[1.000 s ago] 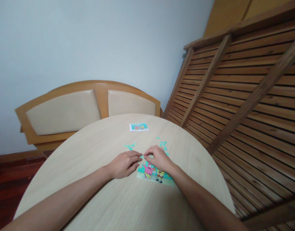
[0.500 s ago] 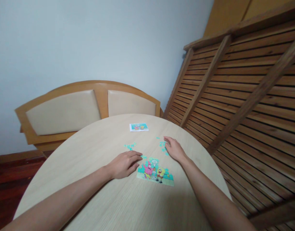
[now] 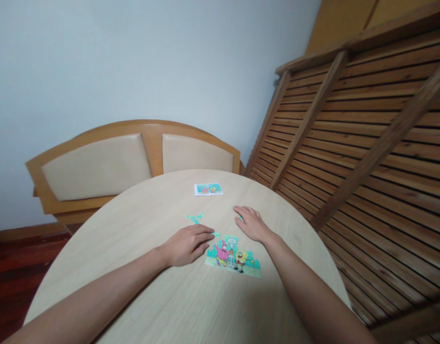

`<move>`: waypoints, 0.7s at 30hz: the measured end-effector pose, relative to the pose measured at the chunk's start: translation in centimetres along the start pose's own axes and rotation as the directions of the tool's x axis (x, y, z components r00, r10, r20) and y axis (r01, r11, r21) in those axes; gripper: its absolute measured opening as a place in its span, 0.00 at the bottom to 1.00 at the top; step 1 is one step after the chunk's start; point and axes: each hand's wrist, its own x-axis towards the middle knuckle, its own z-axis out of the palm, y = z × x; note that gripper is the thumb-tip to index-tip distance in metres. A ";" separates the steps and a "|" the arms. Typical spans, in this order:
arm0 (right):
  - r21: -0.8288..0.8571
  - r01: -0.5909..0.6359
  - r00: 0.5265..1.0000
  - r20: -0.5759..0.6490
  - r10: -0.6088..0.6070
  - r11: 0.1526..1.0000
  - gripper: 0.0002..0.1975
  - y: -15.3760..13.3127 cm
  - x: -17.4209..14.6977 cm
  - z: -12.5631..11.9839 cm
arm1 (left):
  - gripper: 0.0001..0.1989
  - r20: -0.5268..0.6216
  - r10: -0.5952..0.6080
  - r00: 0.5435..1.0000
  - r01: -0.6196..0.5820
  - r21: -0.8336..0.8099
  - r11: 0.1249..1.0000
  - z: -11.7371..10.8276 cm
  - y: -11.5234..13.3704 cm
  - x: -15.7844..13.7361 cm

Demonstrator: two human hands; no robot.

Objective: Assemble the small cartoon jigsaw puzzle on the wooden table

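A partly joined jigsaw puzzle (image 3: 234,260) lies on the table, showing a pink, a pale and a yellow cartoon figure on turquoise, with an uneven top edge. My left hand (image 3: 189,244) rests palm down at its upper left, fingers stretched out and thumb apart, fingertips beside the edge pieces. Beyond the puzzle on the right, my right hand (image 3: 252,223) reaches over the table with its fingers extended. Its fingertips are at a small turquoise puzzle piece (image 3: 232,207); the hand covers other pieces there. Several loose turquoise pieces (image 3: 195,218) lie past my left hand.
A picture card (image 3: 209,189) with the same cartoon figures lies near the far side of the round wooden table (image 3: 162,306). Behind the table stands a padded wooden headboard (image 3: 154,148). A slatted wooden frame (image 3: 348,157) leans close along the right.
My right hand has moved left over the loose pieces, towards the single piece at their far end. My left hand stays at about the same place by the puzzle.
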 end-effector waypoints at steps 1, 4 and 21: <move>0.010 0.037 0.999 0.004 -0.037 0.999 0.22 0.0 -0.1 -0.1 | 0.16 0.000 0.000 1.000 0.000 0.000 1.000 0.0 0.0 0.0; 0.040 0.134 0.991 -0.004 -0.134 0.990 0.20 -0.3 -0.3 -0.4 | 0.16 0.005 -0.004 1.000 0.004 0.003 1.000 0.0 0.1 0.0; 0.223 0.221 0.972 0.027 -0.233 0.949 0.10 -0.8 -1.6 -3.3 | 0.22 0.120 0.256 0.959 -0.238 -0.143 0.961 -0.7 2.1 0.4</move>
